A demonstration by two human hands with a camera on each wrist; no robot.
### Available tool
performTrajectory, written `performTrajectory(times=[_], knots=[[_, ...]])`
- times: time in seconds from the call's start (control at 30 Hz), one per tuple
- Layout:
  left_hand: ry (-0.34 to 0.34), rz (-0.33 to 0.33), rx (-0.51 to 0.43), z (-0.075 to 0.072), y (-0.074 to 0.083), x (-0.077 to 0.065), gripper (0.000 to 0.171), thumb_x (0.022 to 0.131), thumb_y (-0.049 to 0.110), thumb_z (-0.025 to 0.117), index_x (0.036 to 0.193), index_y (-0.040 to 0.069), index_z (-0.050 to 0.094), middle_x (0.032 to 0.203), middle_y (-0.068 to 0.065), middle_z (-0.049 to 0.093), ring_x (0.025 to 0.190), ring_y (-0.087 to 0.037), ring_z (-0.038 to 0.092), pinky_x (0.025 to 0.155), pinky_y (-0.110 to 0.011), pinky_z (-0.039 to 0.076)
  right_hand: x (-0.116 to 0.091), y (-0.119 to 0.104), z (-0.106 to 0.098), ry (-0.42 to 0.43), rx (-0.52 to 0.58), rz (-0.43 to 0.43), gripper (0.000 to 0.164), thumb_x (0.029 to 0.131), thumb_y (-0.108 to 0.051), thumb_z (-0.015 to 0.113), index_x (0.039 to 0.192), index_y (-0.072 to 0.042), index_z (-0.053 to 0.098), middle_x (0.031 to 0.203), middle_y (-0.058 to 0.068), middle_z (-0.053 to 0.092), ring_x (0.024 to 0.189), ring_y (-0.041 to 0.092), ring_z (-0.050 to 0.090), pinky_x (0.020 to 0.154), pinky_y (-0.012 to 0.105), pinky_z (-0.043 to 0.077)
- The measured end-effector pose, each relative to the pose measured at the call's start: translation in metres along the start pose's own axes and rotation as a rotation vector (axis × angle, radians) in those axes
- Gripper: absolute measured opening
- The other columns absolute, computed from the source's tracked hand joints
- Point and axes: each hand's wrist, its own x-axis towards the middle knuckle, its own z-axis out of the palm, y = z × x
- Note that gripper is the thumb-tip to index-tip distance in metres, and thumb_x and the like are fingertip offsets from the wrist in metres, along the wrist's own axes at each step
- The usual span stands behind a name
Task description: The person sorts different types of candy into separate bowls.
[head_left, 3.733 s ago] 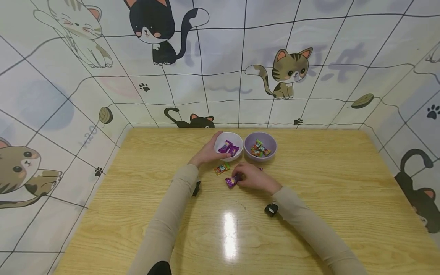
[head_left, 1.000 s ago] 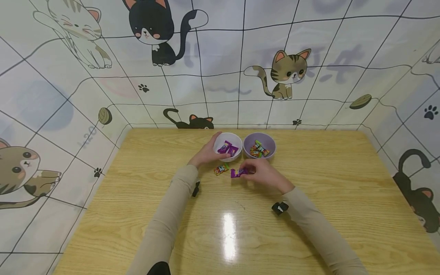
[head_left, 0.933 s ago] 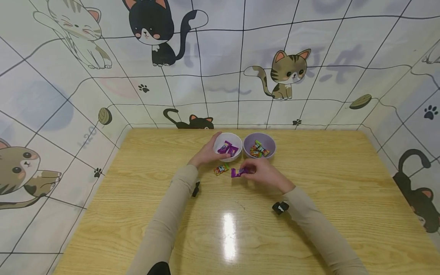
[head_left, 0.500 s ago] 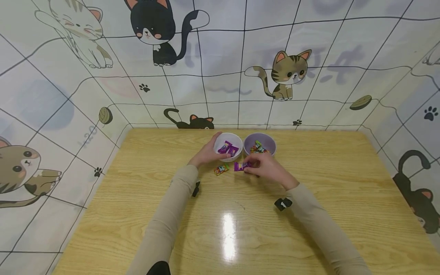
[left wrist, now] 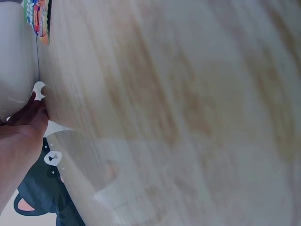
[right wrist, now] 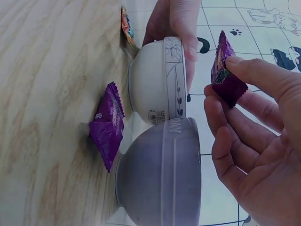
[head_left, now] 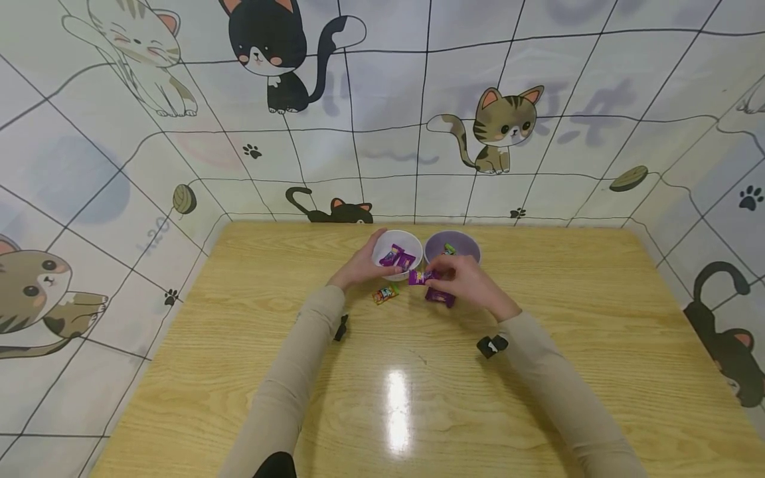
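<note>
Head view: two bowls stand upright just beside each other, near the middle of the far edge of the table [head_left: 568,299]. The white bowl [head_left: 397,237], nearer the table's left edge, has two purple candies [head_left: 392,255] showing inside. In the lilac bowl [head_left: 452,238] a bit of green-wrapped candy [head_left: 449,249] shows; the right hand [head_left: 461,277] hides much of the inside, so the count cannot be told. The left hand [head_left: 363,263] grips the white bowl from its left side, thumb at the rim. The right hand pinches a third purple candy [head_left: 417,277] between thumb and fingers, clear of the table and by the white bowl's near rim. Two more candies lie on the table, nearer its front edge than the bowls: an orange-and-green candy [head_left: 385,294] before the white bowl, and a fourth purple candy [head_left: 439,297] before the lilac bowl, under the right hand.
</note>
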Motion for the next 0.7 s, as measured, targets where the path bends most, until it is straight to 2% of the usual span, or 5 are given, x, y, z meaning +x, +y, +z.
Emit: performTrajectory(times=[0.33, 0.7], knots=[[-0.003, 0.005, -0.002, -0.001, 0.000, 0.000, 0.107, 0.077, 0.032, 0.082, 0.156, 0.018, 0.012, 0.141, -0.020, 0.043, 0.122, -0.034, 0.047, 0.103, -0.049, 0.037, 0.009, 0.000, -0.003, 0.050, 0.011, 0.005, 0.017, 0.084, -0.011, 0.075, 0.099, -0.004, 0.070, 0.091, 0.007, 0.069, 0.082, 0.021, 0.064, 0.073, 0.035, 0.054], [-0.008, 0.009, 0.006, -0.001, 0.000, 0.000, 0.106, 0.078, 0.032, 0.081, 0.156, 0.018, 0.011, 0.145, -0.019, 0.039, 0.124, -0.032, 0.045, 0.104, -0.048, 0.035, 0.019, -0.002, -0.008, 0.066, 0.020, 0.046, 0.018, 0.086, -0.012, 0.073, 0.101, -0.003, 0.070, 0.094, 0.007, 0.068, 0.084, 0.020, 0.059, 0.073, 0.035, 0.050]])
